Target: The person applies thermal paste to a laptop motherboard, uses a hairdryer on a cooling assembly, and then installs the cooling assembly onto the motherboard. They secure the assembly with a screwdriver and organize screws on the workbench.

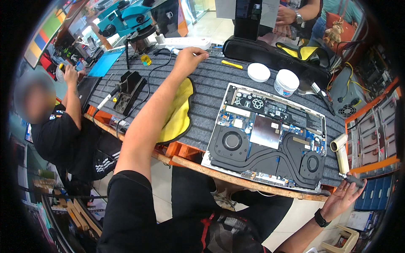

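Note:
An opened laptop base [265,139] lies in front of me, with its black battery, two fans, heat pipes and blue circuit board bare. My left hand [192,60] reaches over the far side of the grey striped mat [204,90], fingers pinched; what they hold is too small to make out. A white-and-blue handled tool [172,49] lies just beside that hand. At the right table edge my right hand [344,195] grips a screwdriver [353,180] by its dark handle. A yellow pry stick [232,64], a white lid [258,72] and an open white tub [287,82] lie beyond the laptop.
A yellow cloth [179,114] is under my left forearm. Leftward are a soldering iron [107,99], a black stand [128,92] and a teal microscope [126,19]. A cream nozzle-shaped tool [339,147] borders the laptop's right. Another person [59,135] works at far left.

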Available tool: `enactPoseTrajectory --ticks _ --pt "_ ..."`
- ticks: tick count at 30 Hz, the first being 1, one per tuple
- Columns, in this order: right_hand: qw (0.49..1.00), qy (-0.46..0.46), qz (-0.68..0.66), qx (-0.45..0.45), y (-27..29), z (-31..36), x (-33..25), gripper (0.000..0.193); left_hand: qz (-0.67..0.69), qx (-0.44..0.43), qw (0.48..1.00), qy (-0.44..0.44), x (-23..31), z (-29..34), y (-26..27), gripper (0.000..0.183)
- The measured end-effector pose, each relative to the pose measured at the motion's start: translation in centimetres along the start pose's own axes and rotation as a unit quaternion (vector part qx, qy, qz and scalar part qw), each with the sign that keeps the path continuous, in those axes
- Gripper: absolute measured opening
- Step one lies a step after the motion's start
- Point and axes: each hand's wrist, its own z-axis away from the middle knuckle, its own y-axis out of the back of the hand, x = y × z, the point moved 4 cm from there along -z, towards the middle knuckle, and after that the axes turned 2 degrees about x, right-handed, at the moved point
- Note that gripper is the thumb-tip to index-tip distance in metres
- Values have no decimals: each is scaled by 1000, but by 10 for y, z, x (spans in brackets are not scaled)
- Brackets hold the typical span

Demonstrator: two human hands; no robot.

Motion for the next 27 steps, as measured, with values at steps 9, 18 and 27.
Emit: enactPoseTrajectory --ticks 9,18,27 --pt "999 -3 31 19 13 -1 3 57 -169 -7 983 -68 -10 -12 -24 27" --pt "1000 5 25 4 5 5 -10 61 -206 -36 977 -38 -3 -7 -26 23" --pt "998 38 44 18 4 10 -35 61 -168 4 985 -36 -2 -18 -9 22"
